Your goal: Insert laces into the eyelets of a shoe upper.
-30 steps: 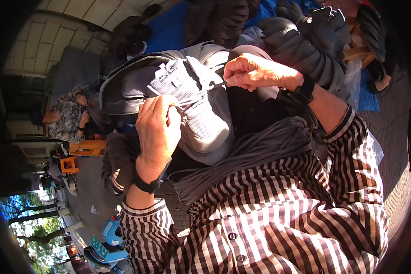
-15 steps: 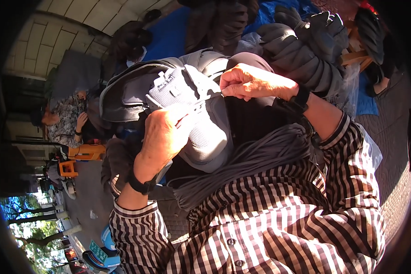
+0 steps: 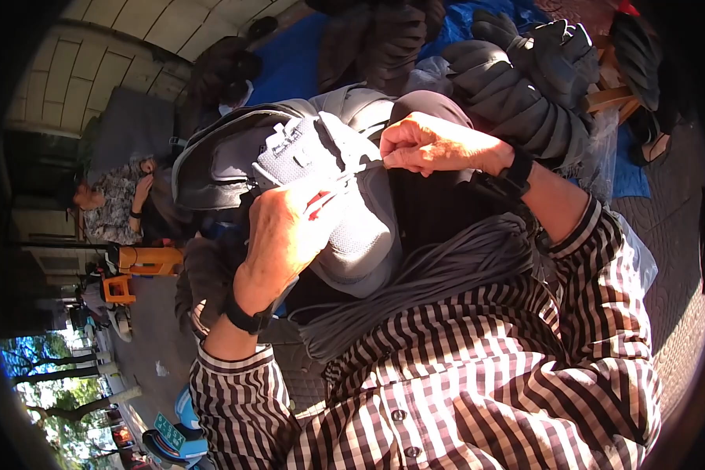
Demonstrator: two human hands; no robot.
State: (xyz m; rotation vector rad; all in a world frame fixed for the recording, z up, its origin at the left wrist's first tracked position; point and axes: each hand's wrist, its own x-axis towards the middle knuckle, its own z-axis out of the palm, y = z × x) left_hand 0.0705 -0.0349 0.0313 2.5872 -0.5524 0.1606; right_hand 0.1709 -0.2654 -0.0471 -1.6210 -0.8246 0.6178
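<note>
As the right hand (image 3: 406, 147) pinches a lace (image 3: 362, 168) at two o'clock of the shoe (image 3: 362, 244), the left hand (image 3: 287, 227), at eight, hides its hold; lacing likely needs a tug.

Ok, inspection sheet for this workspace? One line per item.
Surface: what supports the shoe is hidden beneath it; textured ground shows at right.
Things: light gray shoe in front of the person, with a gray lace across it; bundle of gray laces beside it, nearer the person.
Clutter: stacked dark shoe pieces, blue sheeting, clear plastic.
Hands: right hand pinches the lace; left hand is over the shoe, fingertips washed out by glare, grip unclear.
Cables: nothing seen.
Surroundings: block wall upper left; another person and orange stools at left; trees lower left.
</note>
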